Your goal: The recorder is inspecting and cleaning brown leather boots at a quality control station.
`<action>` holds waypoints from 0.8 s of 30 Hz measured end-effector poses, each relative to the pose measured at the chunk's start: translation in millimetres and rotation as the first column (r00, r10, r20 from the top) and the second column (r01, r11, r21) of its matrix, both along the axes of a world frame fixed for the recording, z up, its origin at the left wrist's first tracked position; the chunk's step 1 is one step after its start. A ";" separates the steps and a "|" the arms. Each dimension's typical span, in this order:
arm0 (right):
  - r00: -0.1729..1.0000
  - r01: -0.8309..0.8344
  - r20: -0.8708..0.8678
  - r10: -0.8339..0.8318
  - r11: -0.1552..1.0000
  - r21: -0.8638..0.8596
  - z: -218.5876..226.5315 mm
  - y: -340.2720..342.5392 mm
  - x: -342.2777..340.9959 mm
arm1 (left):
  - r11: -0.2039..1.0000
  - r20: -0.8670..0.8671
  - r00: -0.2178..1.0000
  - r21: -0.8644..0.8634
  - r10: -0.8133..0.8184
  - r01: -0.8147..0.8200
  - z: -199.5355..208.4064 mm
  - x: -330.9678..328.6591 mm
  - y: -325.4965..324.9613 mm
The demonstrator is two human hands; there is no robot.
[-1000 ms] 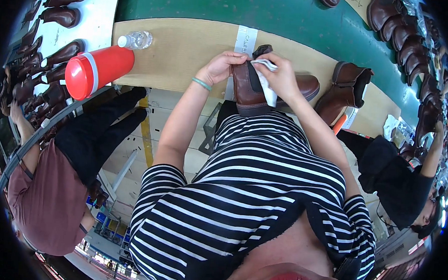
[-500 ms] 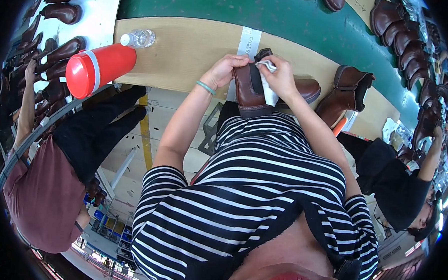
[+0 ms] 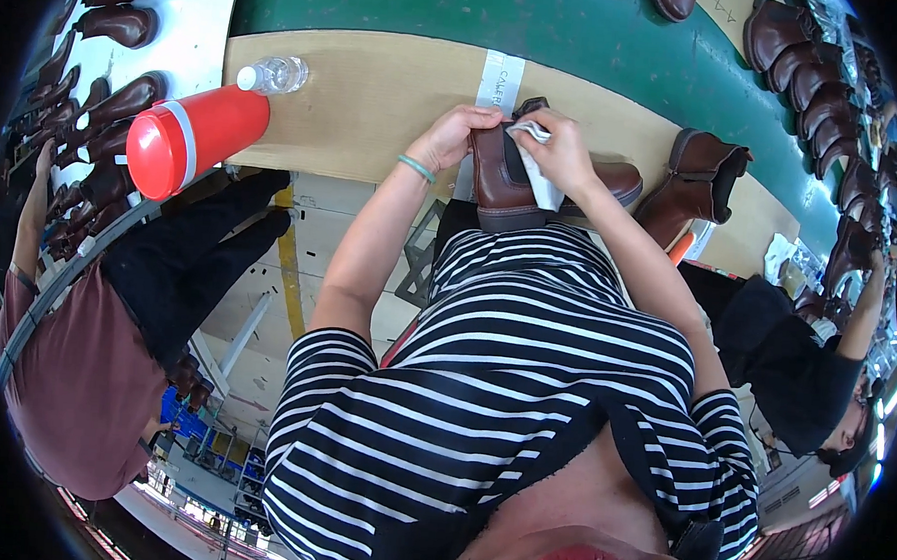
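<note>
**Cloth on boot shaft: grip looks sound, contact partly hidden**

Brown boot [image 3: 495, 177] is held at the near edge of the tan bench top [image 3: 376, 97], heel toward the body, shaft top away. Its upper rim is pinched by the left hand [image 3: 452, 142], thumb and fingers close together. A bunched white cloth [image 3: 545, 192] is gripped in the curled fingers of the right hand [image 3: 562, 157], laid beside the dark elastic panel [image 3: 515, 166], tail hanging toward the sole. Contact under the fingertips is hidden. Brown toe [image 3: 620, 182] shows past the right hand; whether it belongs to the same boot cannot be told.

For a good wipe: the rim should be braced firmly so the shaft isn't rocked. Light, even strokes along the panel edge are probably best; residue is likely trapped at that seam. Elastic shouldn't be stretched. The loose tail is better tucked in, so leather isn't dragged over twice. A fresh fold should be turned out once soiled. Second boot [image 3: 685, 180] is placed near on the right; elbow swing should be limited there.
</note>
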State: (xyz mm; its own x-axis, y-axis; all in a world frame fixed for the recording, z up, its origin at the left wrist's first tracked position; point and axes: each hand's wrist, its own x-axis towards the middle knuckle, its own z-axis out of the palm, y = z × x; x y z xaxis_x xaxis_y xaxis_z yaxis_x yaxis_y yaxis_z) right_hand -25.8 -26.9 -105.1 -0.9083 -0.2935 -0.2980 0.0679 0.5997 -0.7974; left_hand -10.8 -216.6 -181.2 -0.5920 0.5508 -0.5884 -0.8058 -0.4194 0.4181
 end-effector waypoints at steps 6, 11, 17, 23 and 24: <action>0.989 -0.024 -0.140 0.044 0.989 0.143 -13.0 6.7 5.5 | 1.000 0.022 1.000 -0.021 0.004 -0.003 -1.5 0.4 0.4; 0.983 0.012 -0.181 -0.001 0.998 0.058 -15.6 -4.9 1.0 | 1.000 0.003 1.000 -0.015 -0.015 0.015 -6.7 -4.6 2.9; 0.992 -0.035 -0.109 0.067 0.962 0.272 -12.2 9.1 9.9 | 0.999 0.002 1.000 -0.040 -0.003 0.003 -13.4 2.1 3.1; 0.992 0.012 -0.123 0.008 0.987 0.158 -17.4 11.1 8.6 | 0.996 -0.010 0.999 -0.077 -0.043 0.042 -4.6 -5.5 -0.7; 0.995 0.005 -0.099 0.007 0.993 0.115 -15.8 12.4 8.4 | 0.996 -0.009 0.999 -0.077 -0.041 0.041 -5.5 -5.3 -1.2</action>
